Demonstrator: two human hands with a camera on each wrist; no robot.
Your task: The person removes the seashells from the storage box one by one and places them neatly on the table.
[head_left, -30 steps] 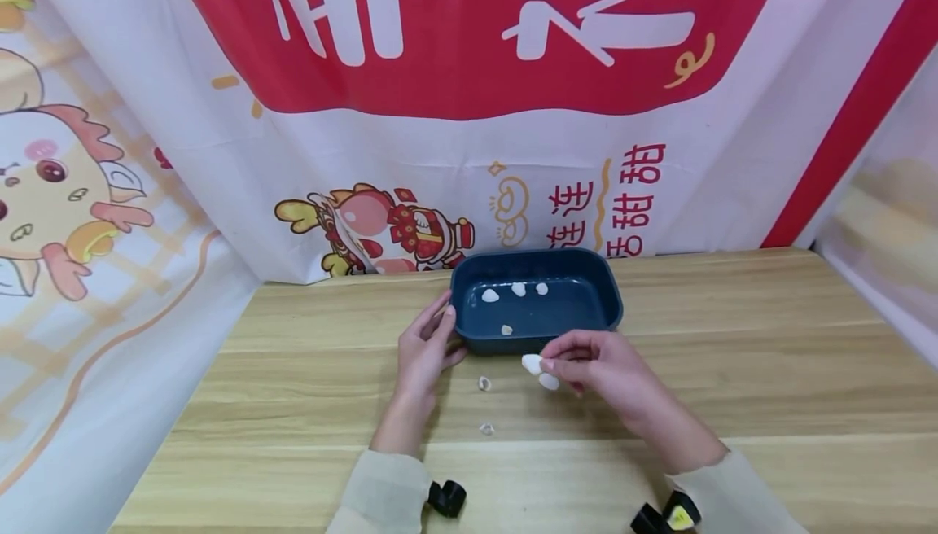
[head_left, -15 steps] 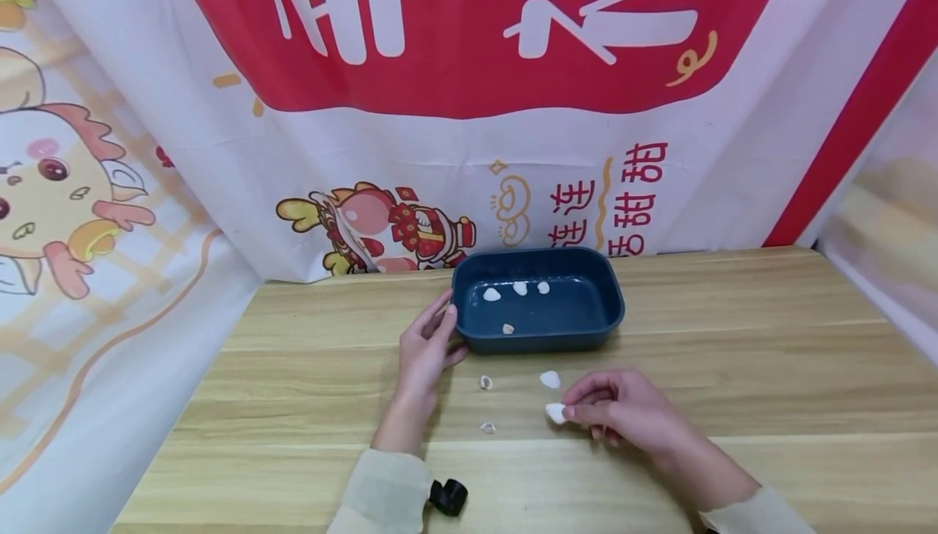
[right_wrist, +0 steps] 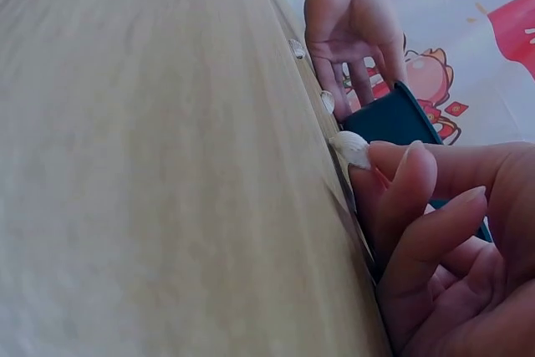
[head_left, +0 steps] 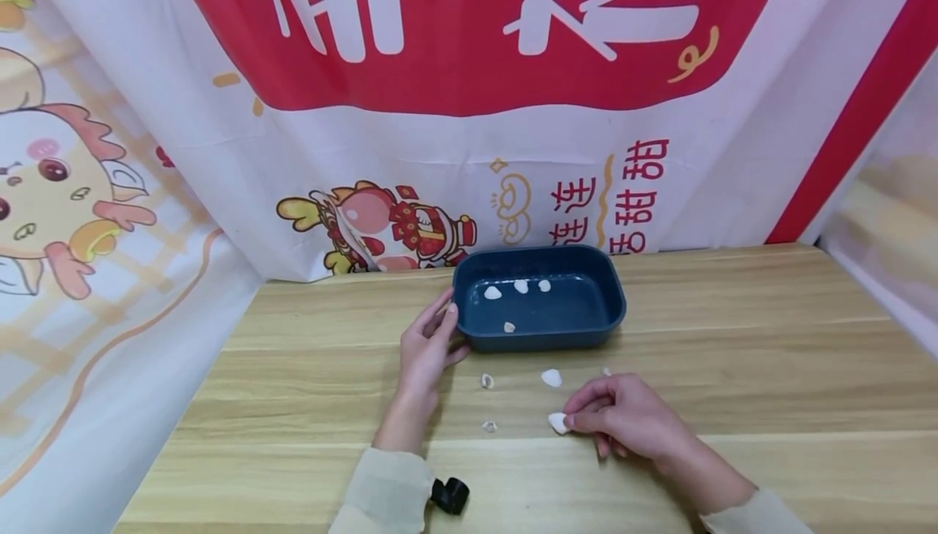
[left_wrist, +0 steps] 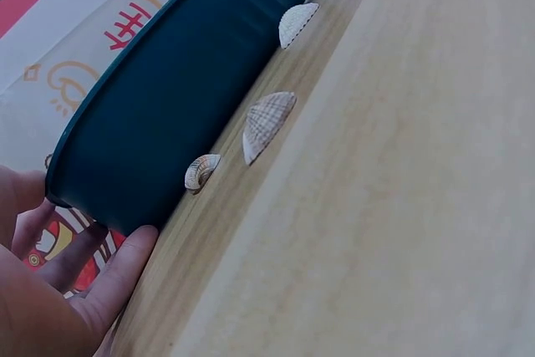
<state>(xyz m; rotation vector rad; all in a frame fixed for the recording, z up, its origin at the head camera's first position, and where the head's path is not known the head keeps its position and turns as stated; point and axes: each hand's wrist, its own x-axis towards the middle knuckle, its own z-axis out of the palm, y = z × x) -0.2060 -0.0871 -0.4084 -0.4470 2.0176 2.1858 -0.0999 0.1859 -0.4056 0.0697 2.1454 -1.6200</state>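
My right hand pinches a white seashell between thumb and finger, low over the wooden table; whether the shell touches the wood I cannot tell. In the right wrist view its ribbed surface shows at the fingertips. My left hand rests against the left end of a dark blue rectangular box, fingers spread and mostly straight, thumb at the rim. Inside the box lie several small shells, one of them a white shell. On the table before it are a white shell and two small shells, one curled.
A small shell lies just behind my right hand. The wooden table meets a printed cloth right behind the box. More cloth hangs at the left side.
My right hand has drawn back toward me from the box's front with the shell still pinched, slightly rightward. The small shell behind it has come into view. My left hand stays at the box.
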